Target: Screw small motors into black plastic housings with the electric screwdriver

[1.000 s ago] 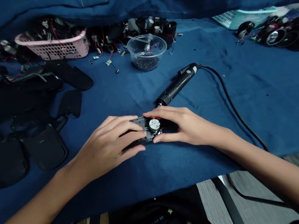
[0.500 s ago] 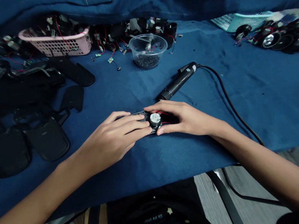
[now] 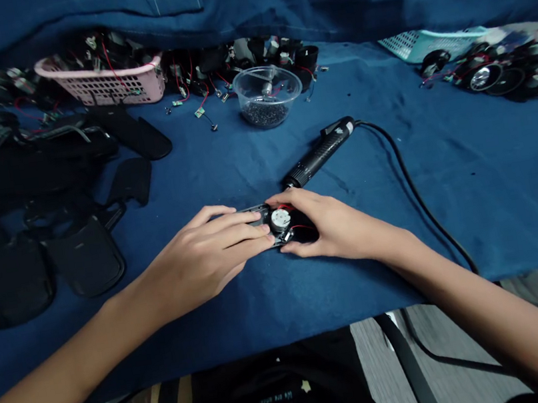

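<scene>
A small black plastic housing with a round silver motor and thin red wires lies on the blue cloth near the table's front. My left hand lies over the housing's left part, fingers pressed down on it. My right hand grips the right end, thumb and fingers curled round it beside the motor. A black electric screwdriver with a cable lies just behind my right hand, untouched.
Black plastic shells are piled at the left. A pink basket of wired parts and a clear cup with dark screws stand at the back. A teal basket and round parts lie at the right. The screwdriver's cable runs off the front edge.
My left fingers slid right over the housing up to the motor. My right hand curled tighter round the right end. The view shifted slightly.
</scene>
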A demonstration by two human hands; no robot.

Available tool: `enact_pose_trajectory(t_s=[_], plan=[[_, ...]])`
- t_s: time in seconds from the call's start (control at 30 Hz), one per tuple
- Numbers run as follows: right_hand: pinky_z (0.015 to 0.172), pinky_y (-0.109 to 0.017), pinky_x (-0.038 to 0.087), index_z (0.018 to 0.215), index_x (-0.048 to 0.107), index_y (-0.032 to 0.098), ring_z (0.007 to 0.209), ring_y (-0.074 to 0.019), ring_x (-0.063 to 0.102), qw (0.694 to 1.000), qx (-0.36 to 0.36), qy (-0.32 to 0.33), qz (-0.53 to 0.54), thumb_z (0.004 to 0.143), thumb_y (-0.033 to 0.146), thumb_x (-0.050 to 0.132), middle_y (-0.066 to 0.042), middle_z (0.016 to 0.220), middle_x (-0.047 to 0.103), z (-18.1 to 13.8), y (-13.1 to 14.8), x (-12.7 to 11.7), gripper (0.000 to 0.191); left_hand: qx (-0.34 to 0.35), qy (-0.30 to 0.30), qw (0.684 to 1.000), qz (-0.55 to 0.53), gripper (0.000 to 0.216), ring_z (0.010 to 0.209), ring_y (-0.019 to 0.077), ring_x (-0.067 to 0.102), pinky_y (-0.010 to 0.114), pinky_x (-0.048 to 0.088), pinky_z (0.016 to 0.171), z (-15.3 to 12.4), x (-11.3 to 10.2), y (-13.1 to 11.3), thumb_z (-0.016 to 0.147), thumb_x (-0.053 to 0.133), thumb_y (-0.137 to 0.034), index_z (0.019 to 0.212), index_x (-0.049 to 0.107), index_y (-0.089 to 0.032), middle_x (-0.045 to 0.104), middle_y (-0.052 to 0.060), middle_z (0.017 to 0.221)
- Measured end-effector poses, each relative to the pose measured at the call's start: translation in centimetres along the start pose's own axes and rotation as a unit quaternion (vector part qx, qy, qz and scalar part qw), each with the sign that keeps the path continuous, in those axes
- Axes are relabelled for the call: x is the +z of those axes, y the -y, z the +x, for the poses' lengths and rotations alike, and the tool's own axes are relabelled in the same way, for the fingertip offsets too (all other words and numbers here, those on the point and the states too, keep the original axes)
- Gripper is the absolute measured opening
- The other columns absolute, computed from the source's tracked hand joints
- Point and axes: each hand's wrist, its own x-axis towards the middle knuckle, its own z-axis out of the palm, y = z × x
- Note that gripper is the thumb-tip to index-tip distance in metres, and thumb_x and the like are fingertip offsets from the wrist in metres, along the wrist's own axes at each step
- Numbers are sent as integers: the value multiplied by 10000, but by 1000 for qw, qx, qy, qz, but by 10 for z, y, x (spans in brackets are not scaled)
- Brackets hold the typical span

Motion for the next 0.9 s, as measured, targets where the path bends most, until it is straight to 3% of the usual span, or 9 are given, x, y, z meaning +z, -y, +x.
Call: enact_pose_trajectory(t_s=[0.27, 0.43, 0.63, 0.9], plan=[[946, -378, 479, 1239, 474, 119, 1051, -240, 561, 998, -17, 6, -52, 752, 292, 713, -118, 1145, 590, 6, 3, 1, 569, -2, -2, 1000, -13, 338, 1266, 184, 524, 403, 382, 1069, 2, -1, 0, 928, 509, -80, 1237, 577, -201, 663, 18, 1230], [1037, -411, 422, 1325, 433, 151, 1149, -247, 523, 999, -5, -3, -46, 789, 319, 707, -110, 1235, 570, 0, 3, 3, 625, 2, -1, 1000, -18, 340, 1258, 182, 532, 398, 387, 1068, 3, -2, 1, 925, 510, -76, 1236, 575, -197, 665, 24, 1224], [1035, -312, 428, 1357, 450, 164, 1181, -187, 522, 1000, -4, -7, 29, 825, 454, 686, -93, 1278, 532, 0, 3, -2, 650, -8, -3, 1000, -25, 335, 1248, 181, 537, 397, 397, 1055, 3, -3, 0, 921, 520, -73, 1226, 581, -198, 668, 24, 1210], [1008, -291, 434, 1277, 526, 139, 1106, -186, 572, 1000, -16, -10, 8, 805, 488, 697, -77, 1175, 609, 4, 5, -7, 612, 5, 23, 1000, -10, 375, 1281, 217, 494, 447, 386, 1080, 0, -6, 3, 919, 498, -63, 1272, 548, -180, 617, 45, 1281]])
